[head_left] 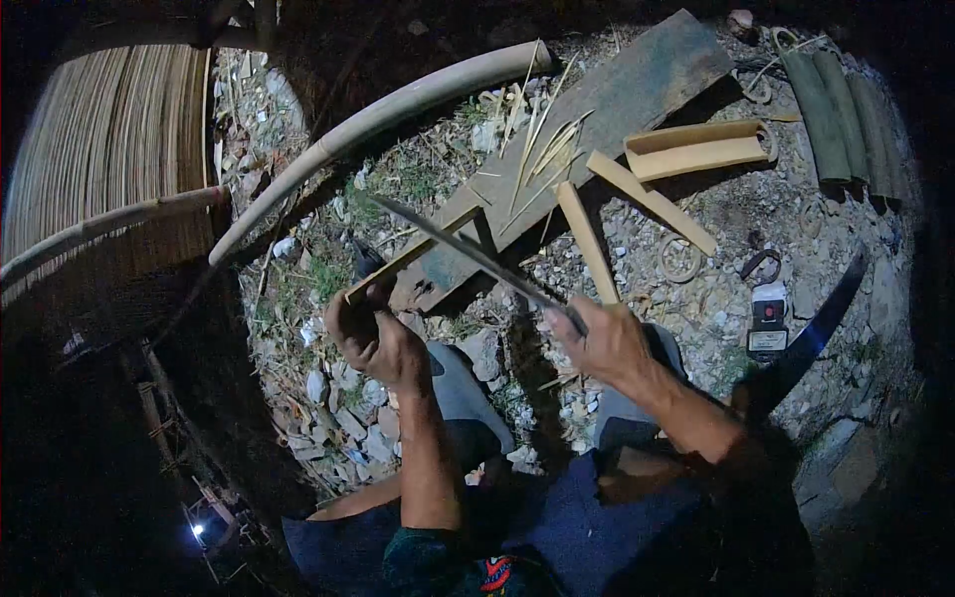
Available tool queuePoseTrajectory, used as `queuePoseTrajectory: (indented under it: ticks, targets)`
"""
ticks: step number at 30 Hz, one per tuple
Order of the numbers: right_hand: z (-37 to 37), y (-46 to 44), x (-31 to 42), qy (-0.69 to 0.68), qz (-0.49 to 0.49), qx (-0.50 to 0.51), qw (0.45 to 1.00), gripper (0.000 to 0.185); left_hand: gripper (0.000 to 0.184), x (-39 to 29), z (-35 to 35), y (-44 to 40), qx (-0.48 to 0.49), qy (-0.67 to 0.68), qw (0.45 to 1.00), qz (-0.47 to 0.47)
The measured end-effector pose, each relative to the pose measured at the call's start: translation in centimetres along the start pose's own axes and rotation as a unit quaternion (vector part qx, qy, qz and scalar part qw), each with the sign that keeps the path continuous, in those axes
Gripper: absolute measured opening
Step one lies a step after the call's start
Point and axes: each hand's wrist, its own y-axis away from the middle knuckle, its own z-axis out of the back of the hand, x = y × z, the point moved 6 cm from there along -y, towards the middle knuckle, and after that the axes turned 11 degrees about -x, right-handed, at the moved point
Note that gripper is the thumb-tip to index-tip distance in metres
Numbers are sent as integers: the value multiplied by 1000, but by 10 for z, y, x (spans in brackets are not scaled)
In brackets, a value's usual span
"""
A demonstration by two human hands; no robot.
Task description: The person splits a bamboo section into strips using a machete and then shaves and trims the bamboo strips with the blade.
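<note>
My left hand (383, 343) is closed around the near end of a bamboo strip (413, 254), which slants up and away to the right. In my right hand (607, 343) is a knife (463, 247), gripped by its handle. Its long blade points up and left and crosses over the strip; whether the edge touches it, I cannot tell. Beneath both lies a wooden board (647, 75), with thin bamboo slivers (552, 149) scattered on it. Two flat bamboo strips (652, 202) and a split bamboo half (701, 149) lie to the right.
A curved bamboo pole (398, 107) lies across the stony ground, near a slatted mat (109, 139) at the left. Green bamboo tubes (831, 119) lie at the upper right. A dark long blade (831, 308) and a small box (768, 316) are at the right.
</note>
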Motion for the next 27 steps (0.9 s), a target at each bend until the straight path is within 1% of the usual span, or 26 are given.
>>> queuePoseTrajectory:
  ticks: [2, 3, 4, 5, 6, 7, 8, 9, 10, 11, 12, 14, 15, 16, 18, 19, 20, 22, 23, 25, 26, 27]
  targets:
    - [0, -5, -9, 28, -25, 23, 999, 48, 30, -1, 0, -2, 4, 12, 1000, 1]
    - [2, -3, -10, 29, -29, 23, 999, 48, 29, 2, 3, -3, -1, -12, 1000, 15]
    - [5, -2, -7, 27, -10, 11, 1000, 48, 28, 5, 5, -5, -5, -35, 999, 28]
    - [8, -2, -4, 25, 11, 0, 1000, 48, 27, 11, 7, -4, -17, -9, 999, 45]
    - [10, 0, -1, 22, 31, -8, 999, 48, 27, 15, 11, -3, -17, -12, 999, 48]
    - [7, -1, -16, 37, 2, 2, 999, 47, 27, 18, 13, -4, -20, -19, 998, 48]
    - [9, -8, -18, 37, 4, 2, 999, 47, 26, 16, 12, -5, -26, -23, 998, 47]
    - [11, -14, -27, 93, -52, 11, 994, 46, 26, 13, 10, -5, -26, -22, 998, 47]
    - [14, -18, -37, 148, -106, 17, 983, 45, 26, 11, 9, -5, -32, -51, 997, 47]
    - [15, -18, -36, 126, -86, 25, 988, 43, 25, 9, 10, -4, -36, -84, 995, 47]
    - [16, -12, -35, 125, -90, 25, 988, 43, 25, 12, 11, -5, -33, -86, 995, 48]
    - [24, -4, -19, 73, -7, -9, 997, 40, 23, 11, 8, -7, -32, -40, 998, 35]
    - [20, 0, -29, 96, -19, -3, 995, 40, 21, 1, 1, -4, -36, 6, 998, 59]
    - [23, -2, -36, 98, -17, -4, 995, 40, 21, 3, 3, -4, -37, 9, 998, 59]
    - [27, -12, -50, 159, -57, 13, 986, 41, 21, 2, 6, -10, -28, -56, 997, 53]
    - [29, -13, -47, 159, -49, 11, 986, 43, 22, 4, 8, -7, -22, -41, 994, 95]
    - [28, -12, -45, 157, -51, 12, 986, 43, 22, 3, 7, -6, -21, -43, 994, 95]
    - [26, -9, -46, 134, -93, 30, 986, 45, 20, 0, 1, -5, -31, 27, 995, 90]
    - [27, -9, -45, 135, -92, 30, 986, 45, 20, -3, -2, -4, -32, 28, 995, 90]
    - [29, -8, -39, 111, -83, 4, 990, 45, 20, -10, -10, -3, 5, 165, 975, 147]
    - [28, -8, -38, 110, -81, 5, 991, 45, 20, -12, -9, -5, 3, 164, 976, 145]
    - [28, -8, -38, 113, -79, 2, 990, 45, 24, -11, -4, -5, -15, 82, 983, 161]
